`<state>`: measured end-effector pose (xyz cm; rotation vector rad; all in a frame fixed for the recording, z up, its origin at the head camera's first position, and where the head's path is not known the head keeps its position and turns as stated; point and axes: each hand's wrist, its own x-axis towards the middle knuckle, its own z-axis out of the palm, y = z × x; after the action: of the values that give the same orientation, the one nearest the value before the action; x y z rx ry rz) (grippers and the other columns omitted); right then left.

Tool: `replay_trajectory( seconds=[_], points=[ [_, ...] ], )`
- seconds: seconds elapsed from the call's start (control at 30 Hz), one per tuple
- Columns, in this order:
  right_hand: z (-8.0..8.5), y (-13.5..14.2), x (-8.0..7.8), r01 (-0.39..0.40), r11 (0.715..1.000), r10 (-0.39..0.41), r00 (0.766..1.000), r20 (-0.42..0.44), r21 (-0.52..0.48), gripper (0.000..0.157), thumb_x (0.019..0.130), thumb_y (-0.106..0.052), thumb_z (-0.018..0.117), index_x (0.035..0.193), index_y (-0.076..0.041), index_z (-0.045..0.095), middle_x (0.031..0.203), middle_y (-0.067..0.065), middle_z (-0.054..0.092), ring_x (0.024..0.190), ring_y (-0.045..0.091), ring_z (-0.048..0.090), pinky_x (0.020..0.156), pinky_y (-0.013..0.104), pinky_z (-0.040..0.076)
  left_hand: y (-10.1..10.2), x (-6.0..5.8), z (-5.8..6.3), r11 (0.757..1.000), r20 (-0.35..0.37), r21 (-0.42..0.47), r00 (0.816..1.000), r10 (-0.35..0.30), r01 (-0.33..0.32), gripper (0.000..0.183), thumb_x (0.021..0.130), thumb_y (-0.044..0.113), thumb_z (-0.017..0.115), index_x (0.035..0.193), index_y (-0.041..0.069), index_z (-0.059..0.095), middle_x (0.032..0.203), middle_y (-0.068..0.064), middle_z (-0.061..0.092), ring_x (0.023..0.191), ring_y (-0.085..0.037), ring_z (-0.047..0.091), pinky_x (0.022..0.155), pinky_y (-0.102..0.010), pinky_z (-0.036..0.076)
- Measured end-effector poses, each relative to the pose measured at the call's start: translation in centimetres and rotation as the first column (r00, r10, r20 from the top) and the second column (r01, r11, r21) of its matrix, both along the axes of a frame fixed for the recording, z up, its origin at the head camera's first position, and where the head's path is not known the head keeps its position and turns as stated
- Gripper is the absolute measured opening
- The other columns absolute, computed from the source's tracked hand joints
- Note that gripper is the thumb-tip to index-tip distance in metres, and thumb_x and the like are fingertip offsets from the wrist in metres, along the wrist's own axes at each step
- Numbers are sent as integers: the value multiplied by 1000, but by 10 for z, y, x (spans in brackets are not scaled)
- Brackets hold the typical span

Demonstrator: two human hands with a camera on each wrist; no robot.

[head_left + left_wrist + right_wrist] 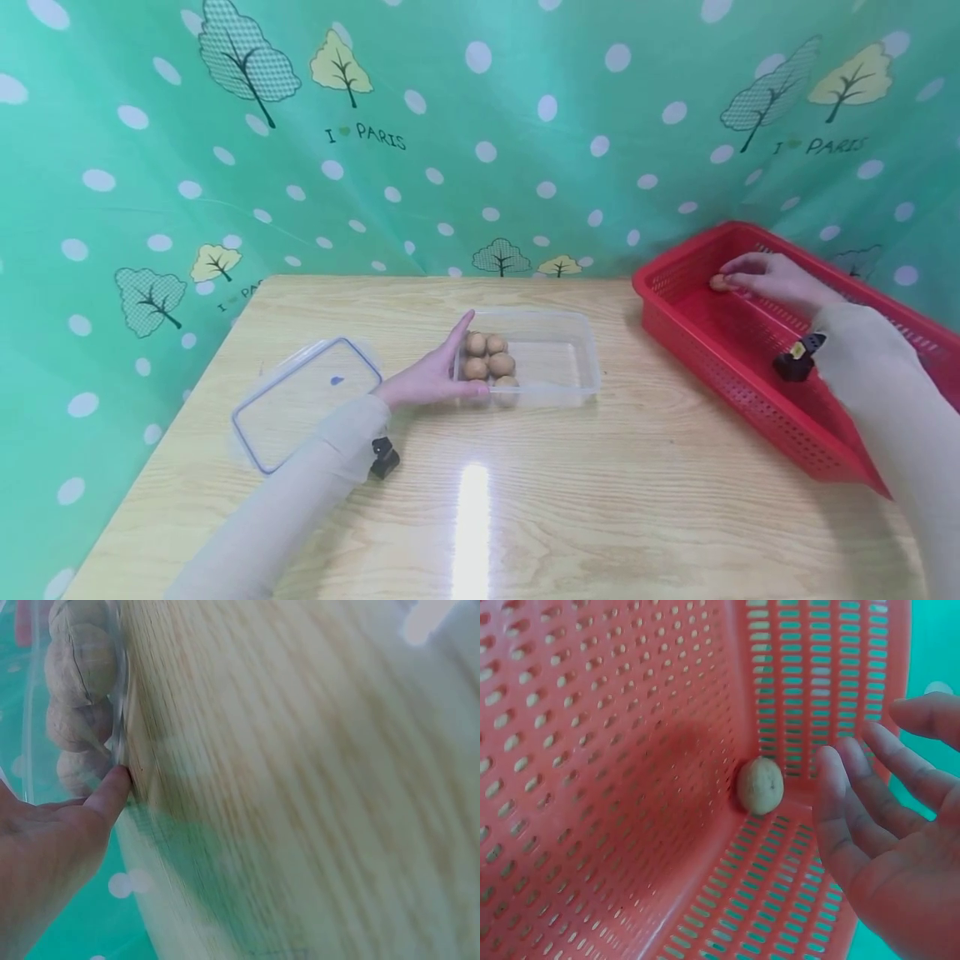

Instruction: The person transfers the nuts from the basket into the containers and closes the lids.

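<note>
A clear plastic container (555, 354) stands mid-table with several walnuts (501, 364) grouped at its left end. My left hand (426, 379) holds that end, fingers along the left side and thumb against the near wall. In the left wrist view, the thumb (109, 796) touches the container's edge beside the walnuts (81, 666); the other fingers are mostly hidden. Over the far-left corner of a red basket (738, 342), my right hand (776, 279) hovers with loosely bent fingers. One walnut (760, 786) lies in that corner, apart from the fingers in the right wrist view.
A clear lid (300, 408) with a blue seal lies on the wooden table (600, 517), left of the container and partly under the left forearm. The basket's perforated walls rise around the right hand. A green patterned cloth (450, 108) hangs behind the table.
</note>
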<state>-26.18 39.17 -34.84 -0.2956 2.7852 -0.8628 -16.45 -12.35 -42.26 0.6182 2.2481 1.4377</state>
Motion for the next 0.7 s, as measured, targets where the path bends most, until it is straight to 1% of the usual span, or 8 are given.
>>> replay_trajectory(
  seconds=[0.07,0.17,0.27,0.33,0.47,0.53,0.6,0.7],
  points=[
    [-2,3,-1,1,1000,-1,1000,6,-1,55,95,-32,62,133,5,50,127,27,53,111,36,50,77,24,50,0,-1,-1,1000,-5,-2,1000,-2,2,116,84,21,77,153,34,-15,160,-16,2,143,-32,14,114,-49,16],
    [-5,6,-5,10,1000,-11,1000,19,14,61,93,-36,64,134,6,48,127,28,52,109,39,52,79,29,52,0,-2,-2,1000,-3,4,1000,-7,7,116,84,21,77,153,33,-15,160,-16,2,143,-33,14,114,-49,16],
    [-8,9,-10,28,999,-30,999,33,42,69,90,-41,67,135,7,45,126,29,50,108,42,51,83,41,52,1,-3,-3,1000,2,7,1000,-9,9,116,84,21,77,153,34,-15,160,-16,2,143,-33,14,114,-49,16],
    [-10,9,-13,43,998,-45,998,39,52,72,90,-43,66,136,8,43,127,31,48,109,43,48,87,48,48,2,-4,-3,1000,3,-1,1000,-6,6,116,84,21,78,152,36,-15,160,-16,2,143,-32,14,114,-48,17],
    [-16,10,-18,57,998,-58,996,60,20,70,94,-37,61,138,11,35,131,34,41,116,46,38,95,60,38,3,-5,-3,1000,-2,-14,1000,-8,8,116,84,22,78,153,33,-15,160,-14,1,143,-32,12,114,-50,16],
    [-19,11,-20,58,998,-58,996,66,8,72,94,-36,60,139,12,31,133,35,37,119,48,35,98,63,34,2,-5,-3,1000,-2,-12,1000,-10,10,117,84,20,78,153,30,-16,160,-15,2,143,-32,13,114,-51,16],
    [-22,12,-22,48,999,-49,997,68,20,73,94,-34,61,140,12,29,134,35,36,120,49,34,98,65,34,2,-6,-4,1000,-4,-11,1000,-10,10,117,84,19,77,153,28,-16,160,-15,1,143,-33,13,114,-51,16],
    [-28,16,-25,4,1000,-6,998,70,17,69,95,-24,60,140,16,26,132,38,35,120,50,34,100,65,32,1,-5,-3,1000,7,0,1000,-9,9,117,84,16,77,152,28,-18,160,-17,0,143,-34,13,114,-50,15]
  ],
)
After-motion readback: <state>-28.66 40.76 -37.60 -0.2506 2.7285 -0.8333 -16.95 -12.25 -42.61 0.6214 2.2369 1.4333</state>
